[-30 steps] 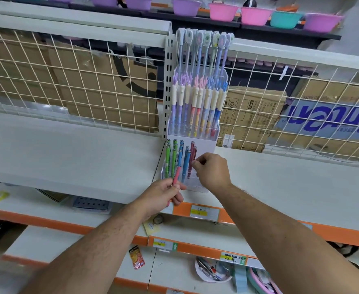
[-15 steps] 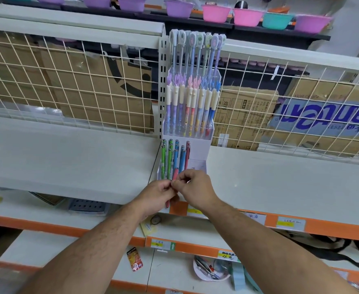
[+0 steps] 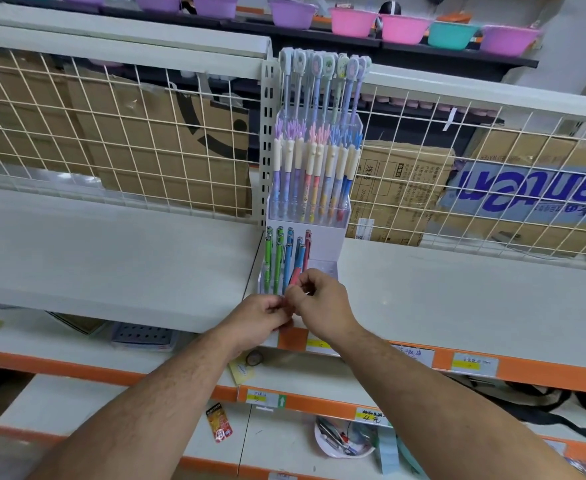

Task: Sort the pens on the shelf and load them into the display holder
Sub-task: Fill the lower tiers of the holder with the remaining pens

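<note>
Before holder (image 3: 326,244), right hand (image 3: 322,303) now joins left hand (image 3: 260,315) on pink pen (image 3: 295,276).

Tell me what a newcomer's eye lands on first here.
The tiered clear display holder at the centre of the white shelf, packed with pastel pens in its upper tiers and green, blue and red pens in front. Right before it, the left hand and right hand meet at the shelf edge, both pinching one pink pen.
</note>
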`<state>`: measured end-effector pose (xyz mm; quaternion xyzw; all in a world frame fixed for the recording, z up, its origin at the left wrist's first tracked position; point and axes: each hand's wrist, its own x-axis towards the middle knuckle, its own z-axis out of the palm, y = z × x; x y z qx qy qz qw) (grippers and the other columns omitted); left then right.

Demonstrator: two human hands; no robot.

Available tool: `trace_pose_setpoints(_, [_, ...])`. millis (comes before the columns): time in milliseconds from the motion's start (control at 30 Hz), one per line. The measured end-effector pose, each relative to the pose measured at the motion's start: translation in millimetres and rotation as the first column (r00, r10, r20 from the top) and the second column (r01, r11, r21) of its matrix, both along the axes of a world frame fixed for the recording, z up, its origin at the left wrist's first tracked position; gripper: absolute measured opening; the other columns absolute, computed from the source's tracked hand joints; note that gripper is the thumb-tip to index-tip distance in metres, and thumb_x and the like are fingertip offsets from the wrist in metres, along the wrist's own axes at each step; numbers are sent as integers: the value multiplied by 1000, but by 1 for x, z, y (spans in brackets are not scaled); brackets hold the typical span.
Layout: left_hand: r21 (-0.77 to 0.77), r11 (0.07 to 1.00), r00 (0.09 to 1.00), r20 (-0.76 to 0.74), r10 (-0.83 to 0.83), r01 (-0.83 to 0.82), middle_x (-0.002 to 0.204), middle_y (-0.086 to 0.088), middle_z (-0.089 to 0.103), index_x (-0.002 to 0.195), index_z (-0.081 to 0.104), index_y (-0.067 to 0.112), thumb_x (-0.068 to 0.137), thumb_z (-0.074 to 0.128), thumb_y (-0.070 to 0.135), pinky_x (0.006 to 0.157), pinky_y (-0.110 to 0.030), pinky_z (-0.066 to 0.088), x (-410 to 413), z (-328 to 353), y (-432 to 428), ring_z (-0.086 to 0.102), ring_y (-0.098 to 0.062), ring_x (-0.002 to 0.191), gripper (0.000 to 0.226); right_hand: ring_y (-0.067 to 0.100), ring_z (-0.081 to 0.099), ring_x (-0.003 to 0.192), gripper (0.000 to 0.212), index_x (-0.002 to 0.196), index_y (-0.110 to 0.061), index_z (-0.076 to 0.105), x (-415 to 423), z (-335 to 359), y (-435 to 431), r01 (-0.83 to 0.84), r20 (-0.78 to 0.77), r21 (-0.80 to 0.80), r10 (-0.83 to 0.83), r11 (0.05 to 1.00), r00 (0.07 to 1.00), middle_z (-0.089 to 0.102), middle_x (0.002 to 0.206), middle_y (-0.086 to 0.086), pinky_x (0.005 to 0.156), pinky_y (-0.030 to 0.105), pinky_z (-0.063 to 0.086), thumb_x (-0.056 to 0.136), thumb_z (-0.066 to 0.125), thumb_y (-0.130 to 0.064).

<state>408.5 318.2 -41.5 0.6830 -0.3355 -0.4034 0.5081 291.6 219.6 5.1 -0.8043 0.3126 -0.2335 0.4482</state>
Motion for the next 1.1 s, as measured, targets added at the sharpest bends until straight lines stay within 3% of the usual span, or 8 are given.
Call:
trace_pose_setpoints(200, [-8,1000,1000,24,-4,4,97,8,77,99,76,26,92,69,23,90,-27,55,0,-1,0,71,-8,96,10,21,67,74,10,84,-11,63,1,5,-1,-14,-17,-39,13,999,1000,66,78,2,64,28,55,87,72,-14])
trace_pose_setpoints(367, [73,997,974,220,-51,36,107,18,70,95,73,40,87,73,29,88,-18,48,0,3,0,64,1,103,14,20,65,69,5,88,-10,65,-4,31,-23,69,105,48,-73,996,992,66,76,5,66,35,55,92,68,-8])
trace_pose_setpoints(533, [195,980,781,605,-156,45,101,22,61,110,74,26,91,67,31,83,-16,43,-3,5,-2,58,1,97,21,19,70,78,15,88,-25,65,-8,52,-43,153,151,-49,-145,987,978,70,85,1,61,20,55,94,68,-12])
trace_pose_setpoints(600, [214,976,721,668,-183,49,94,22,60,109,75,23,92,65,33,82,-19,44,-3,5,-3,57,1,91,22,19,70,81,14,89,-26,64,-7,52,-45,159,135,-96,-145,983,980,70,85,0,63,25,58,95,68,-14])
trace_pose_setpoints(733, [232,972,687,700,-196,40,83,22,56,104,77,23,92,64,35,74,-18,41,-4,7,-6,54,3,81,21,22,69,83,15,87,-28,62,0,46,-43,140,100,-112,-129,984,987,70,83,-1,73,44,61,95,67,-16])
trace_pose_setpoints(800, [250,967,684,698,-210,42,85,21,57,105,77,22,92,64,34,76,-19,41,-3,8,-8,54,1,83,22,21,68,81,16,86,-28,62,3,44,-41,129,84,-127,-119,983,989,69,83,-3,74,47,61,95,67,-17])
trace_pose_setpoints(933, [262,964,700,682,-213,39,86,20,59,103,78,22,91,66,32,77,-19,44,-2,8,-9,56,1,82,20,15,65,78,6,92,-23,65,7,38,-41,122,53,-159,-115,980,992,68,83,-6,75,38,59,95,68,-18])
trace_pose_setpoints(1100, [263,964,706,675,-213,40,85,20,60,101,78,22,91,66,31,76,-19,43,-2,7,-11,57,3,81,18,7,62,75,9,90,-24,63,9,36,-42,115,27,-178,-112,977,993,65,80,-11,65,20,48,95,68,-19])
